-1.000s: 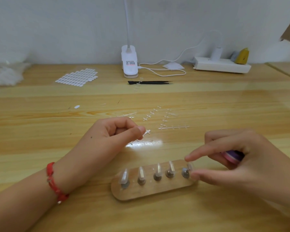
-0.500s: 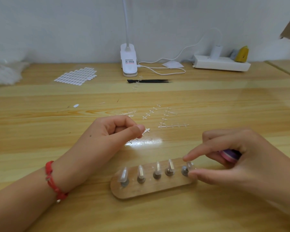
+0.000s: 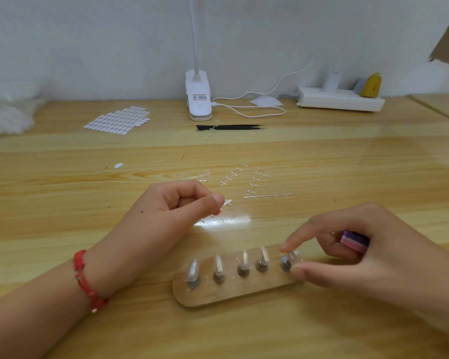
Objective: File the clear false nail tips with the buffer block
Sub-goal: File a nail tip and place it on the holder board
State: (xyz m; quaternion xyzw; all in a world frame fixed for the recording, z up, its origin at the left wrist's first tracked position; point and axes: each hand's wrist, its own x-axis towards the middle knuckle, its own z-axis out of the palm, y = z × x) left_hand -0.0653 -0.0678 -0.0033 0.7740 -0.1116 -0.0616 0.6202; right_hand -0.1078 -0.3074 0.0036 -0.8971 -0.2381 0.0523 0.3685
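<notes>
- Head view, near field: a rounded wooden stand (image 3: 218, 294) lies on the tabletop (image 3: 62, 203), its long axis running from eight o'clock to two o'clock, with five metal-headed pegs (image 3: 243, 272) in a row.
- Each peg carries one of the clear false nail tips (image 3: 218, 265), standing roughly upright. The fifth nail tip (image 3: 293, 256) sits at the stand's two o'clock end.
- The right hand (image 3: 360, 257) comes in from four o'clock. Its index fingertip (image 3: 287, 246) and thumb pinch that fifth nail tip from either side.
- The buffer block (image 3: 354, 240), pink and purple, is gripped under the same hand's curled back fingers, off the tabletop, at about two o'clock of the stand's end.
- The left hand (image 3: 171, 211), at ten o'clock from the stand and apart from it, is curled, with thumb and forefinger pinching a clear sprue strip (image 3: 226, 204). A red bracelet (image 3: 84, 281) circles its wrist.
- More bare sprues (image 3: 267, 195) lie scattered at twelve o'clock of the stand.
- Farther off at twelve o'clock are black tweezers (image 3: 231, 127), then a white clip lamp (image 3: 198, 97) by the wall. A sheet of white tabs (image 3: 118, 121) lies at eleven o'clock and a power strip (image 3: 340, 99) at one o'clock.
</notes>
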